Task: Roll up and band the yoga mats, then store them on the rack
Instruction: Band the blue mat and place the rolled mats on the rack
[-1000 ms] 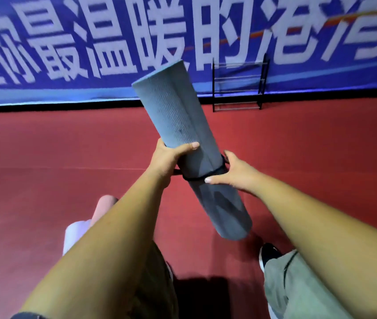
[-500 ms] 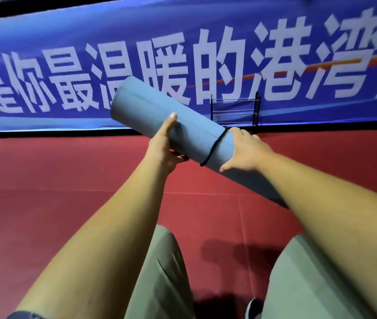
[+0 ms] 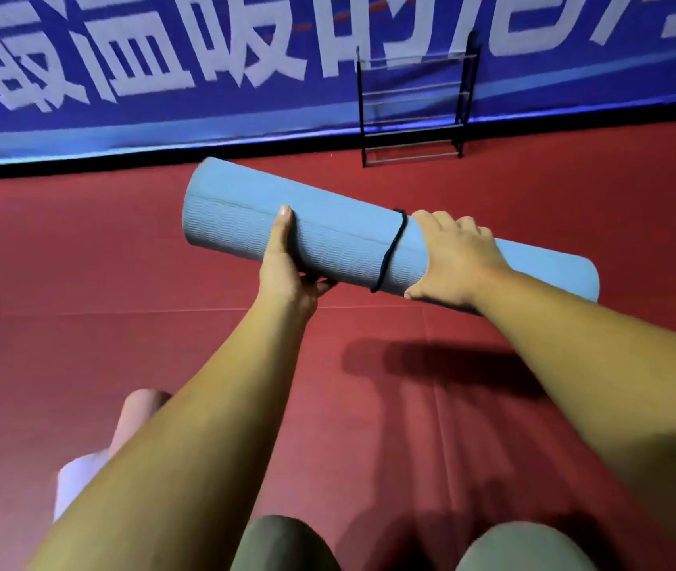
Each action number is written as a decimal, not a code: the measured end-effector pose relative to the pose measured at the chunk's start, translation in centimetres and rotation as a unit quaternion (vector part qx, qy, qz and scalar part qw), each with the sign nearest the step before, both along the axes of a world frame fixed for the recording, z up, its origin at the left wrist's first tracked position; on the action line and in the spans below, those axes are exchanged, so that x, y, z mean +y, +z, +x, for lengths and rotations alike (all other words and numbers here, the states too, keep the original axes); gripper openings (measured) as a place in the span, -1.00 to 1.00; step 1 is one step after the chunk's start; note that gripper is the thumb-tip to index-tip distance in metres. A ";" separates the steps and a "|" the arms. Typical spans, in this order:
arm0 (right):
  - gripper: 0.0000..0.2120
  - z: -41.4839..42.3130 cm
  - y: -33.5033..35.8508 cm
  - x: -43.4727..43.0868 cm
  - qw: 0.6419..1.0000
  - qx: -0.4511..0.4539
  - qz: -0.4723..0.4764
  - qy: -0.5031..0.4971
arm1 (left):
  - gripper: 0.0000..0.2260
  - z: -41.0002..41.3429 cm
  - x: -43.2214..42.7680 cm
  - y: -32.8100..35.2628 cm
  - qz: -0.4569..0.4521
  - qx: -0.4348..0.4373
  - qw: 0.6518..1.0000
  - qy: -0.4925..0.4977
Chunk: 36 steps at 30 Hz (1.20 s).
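A rolled blue yoga mat (image 3: 340, 236) is held in the air nearly level in front of me, with a black band (image 3: 390, 251) looped round its middle. My left hand (image 3: 287, 265) grips the roll from below, thumb up over its front, left of the band. My right hand (image 3: 451, 259) wraps over the top just right of the band. A black wire rack (image 3: 412, 101) stands against the banner wall, beyond the mat and to the right; its shelves hold nothing.
A rolled pink mat (image 3: 122, 438) lies on the red floor (image 3: 81, 302) at the lower left, partly behind my left forearm. A blue banner (image 3: 163, 76) with white characters covers the back wall. My knees show at the bottom edge.
The mat has swung from steeply tilted to nearly level, both hands still holding it. The view has dropped, and the rack looks larger and closer.
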State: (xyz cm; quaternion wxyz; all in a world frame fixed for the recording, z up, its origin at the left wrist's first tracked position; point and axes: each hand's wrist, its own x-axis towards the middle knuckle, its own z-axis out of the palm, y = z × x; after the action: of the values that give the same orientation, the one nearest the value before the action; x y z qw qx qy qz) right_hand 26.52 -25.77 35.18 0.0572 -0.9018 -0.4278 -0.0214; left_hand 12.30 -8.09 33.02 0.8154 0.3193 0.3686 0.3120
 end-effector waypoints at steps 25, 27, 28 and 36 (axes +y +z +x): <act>0.14 18.9 31.6 10.9 0.992 0.081 -0.091 0.034 | 0.14 17.7 8.7 30.7 -0.115 0.129 0.985 -0.002; 0.17 20.4 32.6 12.3 0.992 0.087 -0.090 0.033 | 0.12 19.4 10.1 31.7 -0.115 0.123 0.986 0.002; 0.17 21.3 33.0 13.3 0.992 0.087 -0.089 0.033 | -0.01 20.5 11.1 32.2 -0.113 0.111 0.987 0.003; 0.18 31.9 32.6 26.3 0.992 0.084 -0.096 0.020 | -0.38 31.7 23.9 31.9 -0.135 0.059 0.989 0.001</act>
State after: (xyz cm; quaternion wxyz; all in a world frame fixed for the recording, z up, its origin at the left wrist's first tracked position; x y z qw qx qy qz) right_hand 58.46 0.53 67.77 0.0063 -0.8931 -0.4392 0.0966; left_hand 43.99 15.85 64.88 0.8273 0.2238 0.4554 0.2411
